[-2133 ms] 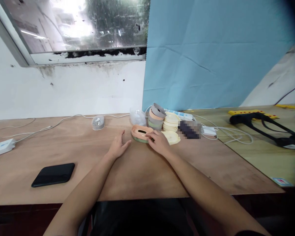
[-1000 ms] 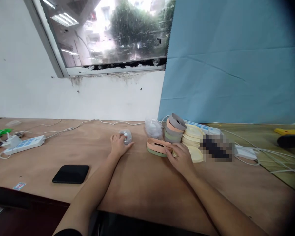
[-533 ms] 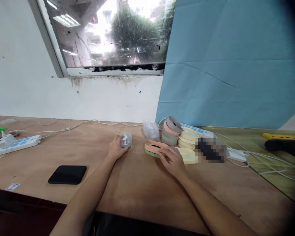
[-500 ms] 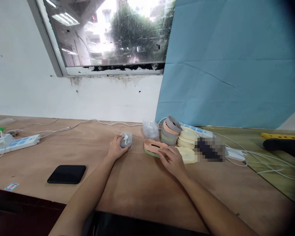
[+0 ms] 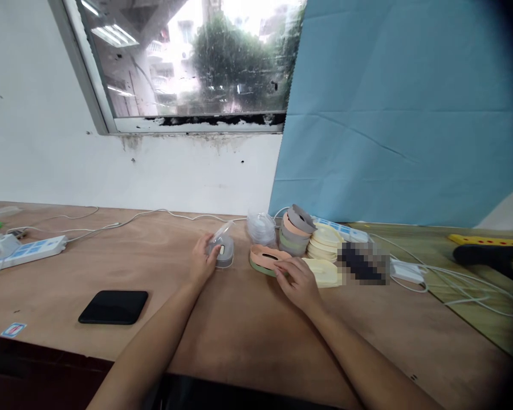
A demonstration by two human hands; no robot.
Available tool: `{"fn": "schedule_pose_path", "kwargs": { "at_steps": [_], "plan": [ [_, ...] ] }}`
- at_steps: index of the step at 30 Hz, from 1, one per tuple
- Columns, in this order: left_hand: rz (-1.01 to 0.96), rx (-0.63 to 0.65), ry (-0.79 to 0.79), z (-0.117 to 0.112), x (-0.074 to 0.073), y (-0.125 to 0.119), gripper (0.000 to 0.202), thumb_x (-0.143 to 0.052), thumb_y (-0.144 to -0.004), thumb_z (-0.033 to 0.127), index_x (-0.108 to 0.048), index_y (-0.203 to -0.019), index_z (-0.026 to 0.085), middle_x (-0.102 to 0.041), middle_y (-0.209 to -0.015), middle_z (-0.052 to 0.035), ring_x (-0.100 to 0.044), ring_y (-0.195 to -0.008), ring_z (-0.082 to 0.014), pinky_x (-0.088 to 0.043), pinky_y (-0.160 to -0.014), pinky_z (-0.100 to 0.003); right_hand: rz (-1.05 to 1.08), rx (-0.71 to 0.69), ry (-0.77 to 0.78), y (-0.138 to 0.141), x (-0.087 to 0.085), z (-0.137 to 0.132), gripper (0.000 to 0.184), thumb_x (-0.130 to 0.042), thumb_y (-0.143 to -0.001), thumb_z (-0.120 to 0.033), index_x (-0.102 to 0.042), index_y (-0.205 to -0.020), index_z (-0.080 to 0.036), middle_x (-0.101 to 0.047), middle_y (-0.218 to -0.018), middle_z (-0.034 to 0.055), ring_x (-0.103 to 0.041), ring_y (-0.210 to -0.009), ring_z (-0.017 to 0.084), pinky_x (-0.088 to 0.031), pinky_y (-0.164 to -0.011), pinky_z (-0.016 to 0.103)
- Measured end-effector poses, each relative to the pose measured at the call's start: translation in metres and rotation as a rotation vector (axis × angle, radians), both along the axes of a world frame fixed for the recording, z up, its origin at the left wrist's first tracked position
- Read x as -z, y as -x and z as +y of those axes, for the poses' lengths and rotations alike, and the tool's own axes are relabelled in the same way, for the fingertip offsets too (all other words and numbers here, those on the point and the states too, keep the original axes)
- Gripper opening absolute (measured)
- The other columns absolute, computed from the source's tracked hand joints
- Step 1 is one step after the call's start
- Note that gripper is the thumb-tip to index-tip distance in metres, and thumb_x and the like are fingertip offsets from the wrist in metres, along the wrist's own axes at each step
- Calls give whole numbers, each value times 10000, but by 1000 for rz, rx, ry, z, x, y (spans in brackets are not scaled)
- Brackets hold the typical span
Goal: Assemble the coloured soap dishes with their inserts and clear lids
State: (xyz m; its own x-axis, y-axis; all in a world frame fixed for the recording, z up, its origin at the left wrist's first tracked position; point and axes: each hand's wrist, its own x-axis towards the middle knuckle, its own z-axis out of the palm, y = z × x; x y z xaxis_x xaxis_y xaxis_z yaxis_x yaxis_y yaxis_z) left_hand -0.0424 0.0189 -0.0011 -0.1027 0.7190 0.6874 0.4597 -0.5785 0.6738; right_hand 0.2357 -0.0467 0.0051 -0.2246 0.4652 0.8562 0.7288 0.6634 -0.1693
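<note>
My left hand [image 5: 203, 261] pinches a clear plastic lid [image 5: 223, 230], tilted up above a grey rounded container [image 5: 227, 257] that sits on the table. A small pale piece shows in the container's top. To the right, my right hand [image 5: 300, 285] has its fingers closed at the edge of a peach oval cover [image 5: 259, 252] with a slot in its middle. A green oval piece [image 5: 260, 267] lies beneath that cover. Beside my right fingers is a flat cream oval piece [image 5: 325, 273].
Behind stand a stack of clear lids [image 5: 261, 229], a stack of grey and peach covers [image 5: 297, 230] and piled cream pieces [image 5: 324, 245]. A black phone [image 5: 113, 307] and a power strip [image 5: 29, 253] lie left. White cables [image 5: 465, 279] and a blurred dark item [image 5: 363, 263] are right.
The clear lid has come up off the grey container in my left hand and now stands tilted. My right hand stays at the peach cover.
</note>
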Motion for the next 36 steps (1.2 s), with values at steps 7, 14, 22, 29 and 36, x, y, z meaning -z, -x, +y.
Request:
{"fn": "schedule_pose_path", "kwargs": {
  "at_steps": [7, 14, 22, 29, 36],
  "plan": [
    [-374, 239, 376, -21, 1, -34, 459, -431, -886, 532, -516, -1119, 146, -620, -572, 6, -566, -454, -152, -459, -454, -262, -141, -121, -68, 17, 4, -8, 455, -656, -796, -248, -544, -1237, -237, -616, -1075, 107, -597, -1009, 242, -533, -818, 402],
    [-242, 351, 410, -27, 10, -42, 512, -349, -927, 468, -380, -1340, 167, -635, -626, -6, -596, -524, -161, -499, -523, -295, -244, -162, -12, 16, 5, -7, 232, -631, -836, -287, -634, -1066, -257, -655, -1050, 85, -613, -978, 240, -526, -826, 437],
    [-40, 385, 264, -29, 10, -31, 634, -276, -924, 593, -377, -1395, 181, -672, -797, -52, -646, -719, -199, -521, -741, -364, -43, -130, 70, 7, 1, -5, 101, -537, -892, -235, -629, -933, -225, -664, -928, 65, -617, -921, 209, -521, -805, 378],
    [333, 109, 25, -16, 5, -21, 386, -509, -880, 416, -555, -1188, 189, -639, -1102, -100, -570, -1065, -241, -425, -962, -401, 13, 123, -2, 1, -48, 28, 170, -508, -916, -321, -638, -847, -236, -647, -840, 61, -589, -850, 213, -477, -798, 375],
    [406, -105, 55, 8, 8, -4, 366, -548, -853, 393, -561, -1166, 205, -604, -1193, -98, -517, -1151, -258, -381, -1016, -412, -31, 289, 170, 16, -91, 98, 242, -470, -923, -330, -644, -811, -205, -628, -847, 68, -570, -861, 221, -423, -755, 354]
  ]
}}
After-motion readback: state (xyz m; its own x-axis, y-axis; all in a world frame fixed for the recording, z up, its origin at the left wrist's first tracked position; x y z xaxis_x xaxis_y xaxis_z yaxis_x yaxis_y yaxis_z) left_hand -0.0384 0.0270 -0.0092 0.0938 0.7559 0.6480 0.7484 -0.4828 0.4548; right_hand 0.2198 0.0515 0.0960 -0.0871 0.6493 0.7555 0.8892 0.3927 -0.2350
